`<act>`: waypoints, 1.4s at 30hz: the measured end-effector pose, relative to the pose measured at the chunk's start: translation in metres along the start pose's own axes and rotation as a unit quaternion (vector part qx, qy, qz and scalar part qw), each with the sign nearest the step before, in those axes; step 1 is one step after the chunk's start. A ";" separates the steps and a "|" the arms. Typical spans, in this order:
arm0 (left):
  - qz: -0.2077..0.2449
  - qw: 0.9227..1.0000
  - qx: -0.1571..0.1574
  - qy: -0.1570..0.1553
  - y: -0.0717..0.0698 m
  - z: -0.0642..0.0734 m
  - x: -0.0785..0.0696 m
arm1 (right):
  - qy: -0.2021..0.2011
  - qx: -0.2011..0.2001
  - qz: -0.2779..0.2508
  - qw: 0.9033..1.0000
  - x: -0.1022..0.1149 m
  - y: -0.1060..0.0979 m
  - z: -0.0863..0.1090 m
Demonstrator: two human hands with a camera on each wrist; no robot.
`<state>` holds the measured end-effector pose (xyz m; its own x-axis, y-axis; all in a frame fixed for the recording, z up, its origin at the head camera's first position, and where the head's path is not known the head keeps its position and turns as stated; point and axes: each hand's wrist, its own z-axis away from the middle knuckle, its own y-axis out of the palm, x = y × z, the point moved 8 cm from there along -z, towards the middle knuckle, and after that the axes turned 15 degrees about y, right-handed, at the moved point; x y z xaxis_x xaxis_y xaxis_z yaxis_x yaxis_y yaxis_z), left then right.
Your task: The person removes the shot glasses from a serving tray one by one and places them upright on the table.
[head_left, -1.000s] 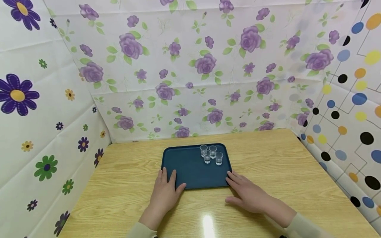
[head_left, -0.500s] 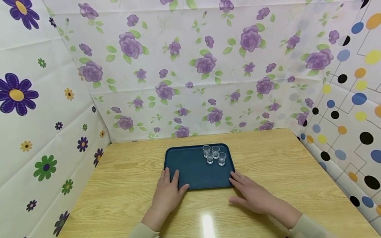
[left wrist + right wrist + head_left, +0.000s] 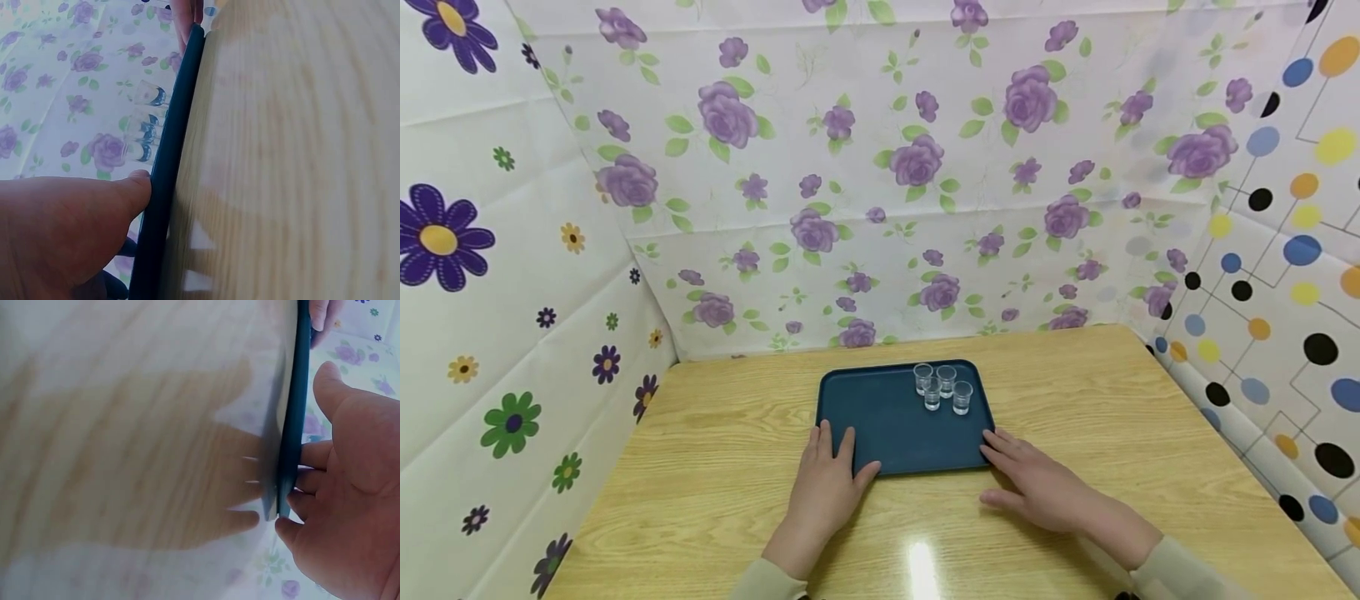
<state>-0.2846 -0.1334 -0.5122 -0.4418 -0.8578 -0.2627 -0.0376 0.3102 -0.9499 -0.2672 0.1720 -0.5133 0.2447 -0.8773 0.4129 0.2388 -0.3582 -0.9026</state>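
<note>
A dark blue rectangular tray (image 3: 872, 408) lies flat on the wooden table. Several small clear shot glasses (image 3: 962, 400) stand upright in a cluster at its back right. My left hand (image 3: 827, 492) rests on the tray's front left corner, fingers extended. Its thumb touches the front rim in the left wrist view, where the tray's edge (image 3: 165, 156) runs upward beside the thumb. At the front right corner, my right hand (image 3: 1041, 487) touches the tray with straight fingertips, thumb apart. The right wrist view shows those fingers (image 3: 315, 456) against the tray's side (image 3: 292, 412).
The light wooden table (image 3: 715, 467) extends on both sides of the tray and in front of it. A purple rose-print cloth (image 3: 880, 192) hangs behind it. Flower-print cloth (image 3: 550, 275) stands at left, dotted cloth (image 3: 1270, 275) at right.
The tray has slid a little to the right across the table, both hands moving with it. The shot glasses ride along, upright in the same cluster.
</note>
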 end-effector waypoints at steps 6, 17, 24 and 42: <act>0.011 1.000 0.003 -0.006 0.001 0.001 0.009 | 0.005 -0.040 -0.012 0.999 0.002 -0.012 -0.007; 0.001 1.000 0.016 -0.022 -0.001 0.001 0.025 | 0.027 -0.128 -0.021 0.991 -0.006 -0.037 -0.041; 0.014 0.999 0.023 -0.023 0.002 -0.001 0.031 | 0.041 -0.138 -0.042 0.989 -0.014 -0.036 -0.060; 0.028 0.999 0.025 -0.017 0.001 -0.002 0.038 | 0.095 -0.121 -0.101 0.983 -0.026 -0.035 -0.090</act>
<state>-0.3031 -0.1644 -0.5229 -0.4116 -0.8533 -0.3201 0.0316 0.3376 -0.9407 -0.3668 0.1784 -0.5039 0.0302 -0.8155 0.5780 0.0276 -0.5773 -0.8161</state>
